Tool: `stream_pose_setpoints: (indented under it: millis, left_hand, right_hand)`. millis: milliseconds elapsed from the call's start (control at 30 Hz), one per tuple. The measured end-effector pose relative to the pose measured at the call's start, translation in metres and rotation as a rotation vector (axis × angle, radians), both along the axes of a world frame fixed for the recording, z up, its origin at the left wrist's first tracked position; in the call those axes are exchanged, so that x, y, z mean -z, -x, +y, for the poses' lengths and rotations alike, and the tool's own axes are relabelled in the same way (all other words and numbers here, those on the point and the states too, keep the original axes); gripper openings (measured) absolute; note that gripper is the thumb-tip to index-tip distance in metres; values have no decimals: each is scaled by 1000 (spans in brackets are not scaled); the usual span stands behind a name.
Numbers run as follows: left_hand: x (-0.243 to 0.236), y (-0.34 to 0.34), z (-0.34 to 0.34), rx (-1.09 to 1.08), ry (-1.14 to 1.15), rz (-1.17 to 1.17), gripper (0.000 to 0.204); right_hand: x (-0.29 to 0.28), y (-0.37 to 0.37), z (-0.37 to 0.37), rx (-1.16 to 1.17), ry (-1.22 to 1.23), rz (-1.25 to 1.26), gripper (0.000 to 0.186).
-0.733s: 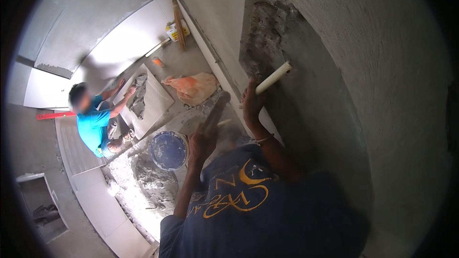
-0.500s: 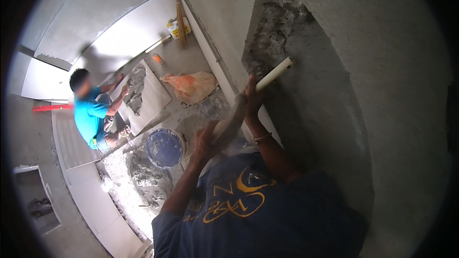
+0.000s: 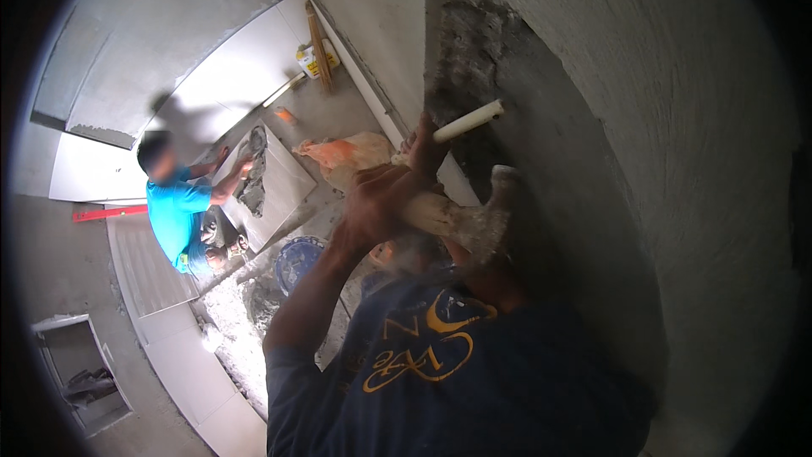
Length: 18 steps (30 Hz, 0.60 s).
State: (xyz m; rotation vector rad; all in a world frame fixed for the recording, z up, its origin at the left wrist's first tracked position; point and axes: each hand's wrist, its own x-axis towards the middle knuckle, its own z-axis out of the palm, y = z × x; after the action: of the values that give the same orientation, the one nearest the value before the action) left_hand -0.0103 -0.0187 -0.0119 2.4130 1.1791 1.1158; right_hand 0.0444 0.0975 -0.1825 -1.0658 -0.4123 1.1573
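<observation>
My left hand (image 3: 381,199) is wrapped round the thick, dusty handle of a hammer (image 3: 444,216). The hammer head is caked in pale dust and points right, in front of my right forearm. Just beyond it, my right hand (image 3: 428,148) grips a cream-white pipe (image 3: 469,121), whose free end sticks out to the right. Past this hand is a rough, broken-out patch (image 3: 474,42) in the grey wall surface. The hammer head is apart from the pipe. The left hand and hammer partly hide my right wrist.
A co-worker in a blue shirt (image 3: 176,207) crouches at the left by a tile (image 3: 283,173) bearing grey mortar. Nearby are an orange-tinged plastic bag (image 3: 347,152), a blue bucket (image 3: 296,262), a white jug (image 3: 309,59), wooden strips (image 3: 318,42) and a red level (image 3: 110,212).
My left hand has risen, and the hammer has swung so its head now shows at the right. My right hand stays on the pipe. The view has shifted slightly.
</observation>
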Motion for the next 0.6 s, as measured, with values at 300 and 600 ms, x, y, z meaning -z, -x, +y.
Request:
stream_pose_setpoints:
  millis: [300,600]
  left_hand:
    - [0,-24,29,-201,126,211,49]
    - [-7,-11,70,-266,194,317,41]
  right_hand:
    - [8,-2,0,-104,-59,-9,40]
    - [11,-6,15,-163,-90,-44,35]
